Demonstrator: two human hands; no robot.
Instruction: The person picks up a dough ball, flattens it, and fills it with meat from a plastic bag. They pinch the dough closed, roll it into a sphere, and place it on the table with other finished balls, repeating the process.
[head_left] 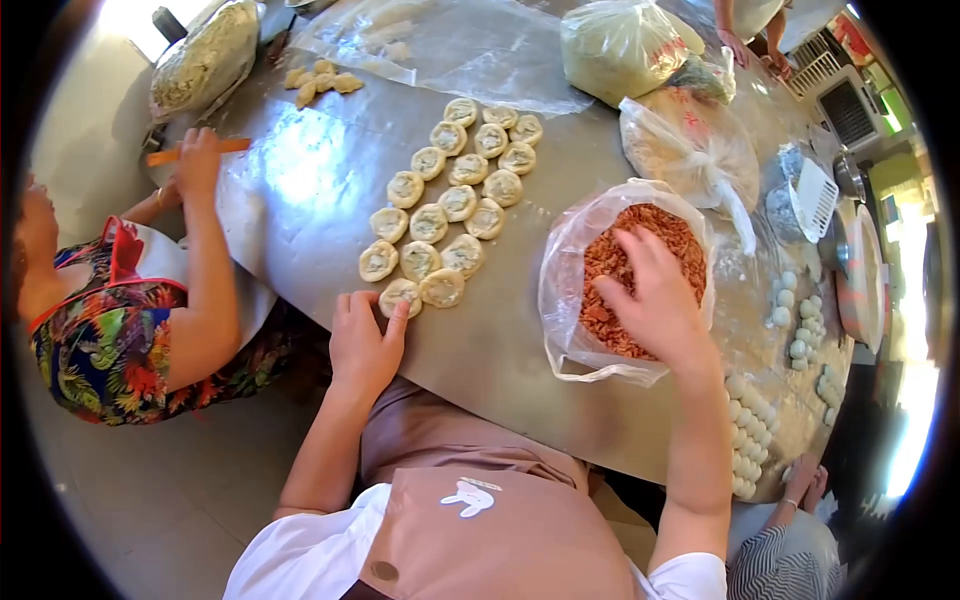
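Observation:
My left hand (367,345) is at the table's near edge, thumb and fingers apart, close against the nearest flat dough round (401,297); whether it touches cannot be told. That piece belongs to a slanting cluster of dough rounds (429,222), each with a pale, greenish-flecked filling in its middle. Over to the right, my right hand (655,290) reaches into an opened clear plastic bag (562,290). Its thumb and fingers are spread on reddish-brown crumbly filling (655,222), and the fingertips are partly hidden there.
On the left, a co-worker's hand (197,160) holds an orange-brown stick (232,145). Small dough lumps (322,80), a plastic sheet (430,45) and filled bags (625,50) lie farther back. White dough balls (748,430) line the right side, near another person's hands (803,482).

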